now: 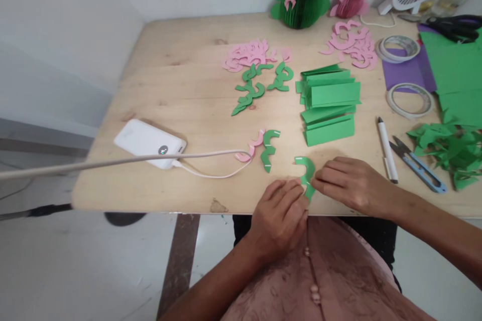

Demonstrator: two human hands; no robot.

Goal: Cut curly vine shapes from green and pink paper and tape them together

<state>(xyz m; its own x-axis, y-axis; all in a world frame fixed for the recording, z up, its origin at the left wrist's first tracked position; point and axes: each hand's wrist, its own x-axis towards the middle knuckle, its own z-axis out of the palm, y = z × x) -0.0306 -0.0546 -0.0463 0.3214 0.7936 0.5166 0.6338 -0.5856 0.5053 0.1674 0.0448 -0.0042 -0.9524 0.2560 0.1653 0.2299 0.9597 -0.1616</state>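
Observation:
A curved green paper cutout (310, 166) lies at the table's front edge, with small whitish strips on it. My left hand (280, 215) has its fingers closed together at the cutout's lower left side, holding it; the fingertips partly hide it. From the right, my right hand (350, 183) pinches the cutout's edge between thumb and fingers. Just left of them lies another wavy green cutout (268, 150) with whitish strips, beside a pink paper cutout (256, 144).
Behind are green cutouts (250, 93), pink cutouts (248, 54) and folded green paper strips (333, 93). A pen (387, 150), blue thread snips (419, 164), tape rolls (410, 100) and paper scraps (452, 145) lie right. A power bank (150, 141) trails a cable at left.

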